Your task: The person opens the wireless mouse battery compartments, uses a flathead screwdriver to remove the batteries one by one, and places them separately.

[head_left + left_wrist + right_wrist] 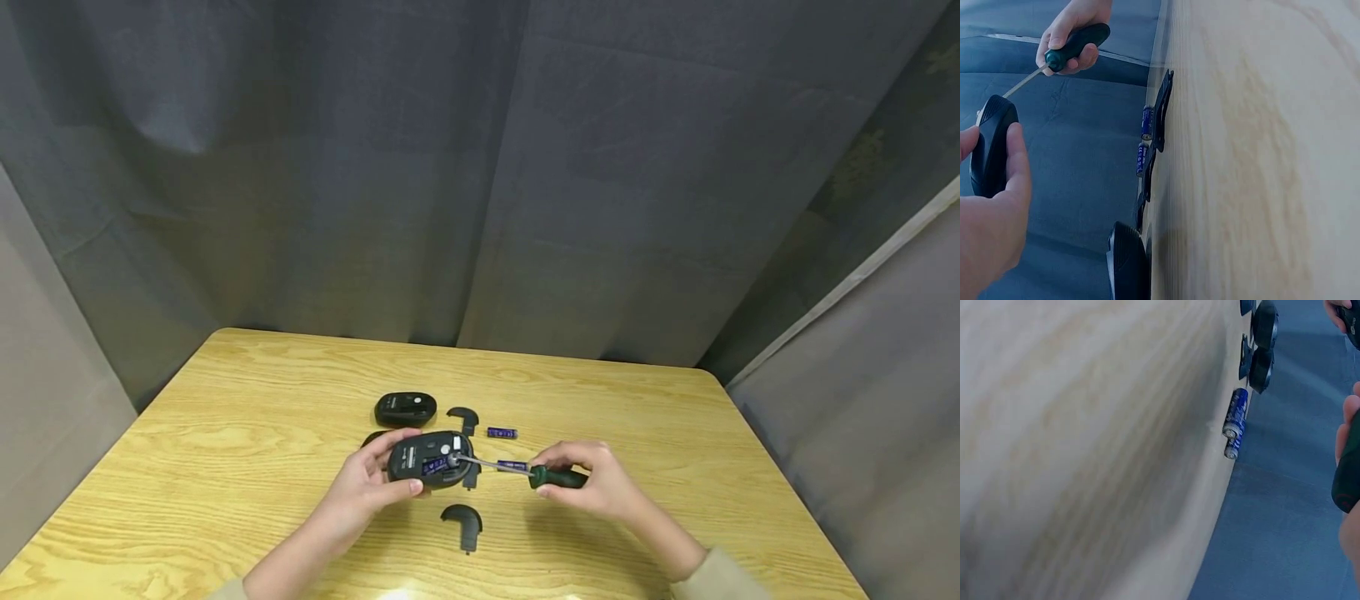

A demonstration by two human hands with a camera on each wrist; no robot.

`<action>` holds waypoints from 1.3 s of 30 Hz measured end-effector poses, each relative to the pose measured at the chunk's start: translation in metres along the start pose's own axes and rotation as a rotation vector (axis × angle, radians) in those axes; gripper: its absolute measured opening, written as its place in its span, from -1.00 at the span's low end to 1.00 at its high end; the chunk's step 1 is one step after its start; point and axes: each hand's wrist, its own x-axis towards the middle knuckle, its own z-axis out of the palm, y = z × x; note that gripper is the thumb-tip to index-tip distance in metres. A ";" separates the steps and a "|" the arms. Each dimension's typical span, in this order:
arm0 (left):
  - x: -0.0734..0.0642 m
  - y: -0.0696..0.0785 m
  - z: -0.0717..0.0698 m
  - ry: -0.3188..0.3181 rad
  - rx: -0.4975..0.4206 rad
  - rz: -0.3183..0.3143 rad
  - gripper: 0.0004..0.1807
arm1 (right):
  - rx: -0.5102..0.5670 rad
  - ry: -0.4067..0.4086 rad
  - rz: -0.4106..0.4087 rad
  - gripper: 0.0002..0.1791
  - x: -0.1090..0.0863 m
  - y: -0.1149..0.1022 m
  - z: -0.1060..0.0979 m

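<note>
My left hand holds a black computer mouse with its underside up, gripping it along both edges. The battery bay stands uncovered, and a blue battery lies in it. My right hand grips the dark green handle of a screwdriver. The metal shaft reaches left, and its tip meets the mouse at the bay's right end beside the battery. In the left wrist view the screwdriver points down at the end of the mouse.
Another upturned mouse lies farther back, and one more is partly hidden behind my left hand. Curved black battery covers lie in a column on the wooden table. Two blue batteries, one of them the rear battery, lie right of the covers.
</note>
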 end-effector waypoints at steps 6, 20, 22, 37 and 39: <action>0.000 -0.003 0.004 -0.006 0.005 -0.014 -0.15 | 0.018 0.004 0.048 -0.70 -0.002 0.002 0.004; 0.001 0.000 0.005 -0.008 0.011 -0.022 -0.16 | -0.025 0.017 -0.056 -0.64 0.001 -0.001 0.003; 0.001 0.000 0.005 -0.005 0.010 -0.025 -0.16 | -0.030 0.021 -0.064 -0.63 0.002 -0.002 0.001; -0.001 0.003 0.002 0.025 0.050 -0.015 -0.16 | -0.095 0.043 -0.073 -0.62 0.004 0.005 -0.016; -0.001 0.003 0.001 0.030 0.057 -0.017 -0.16 | -0.119 0.051 -0.044 -0.62 0.004 0.005 -0.020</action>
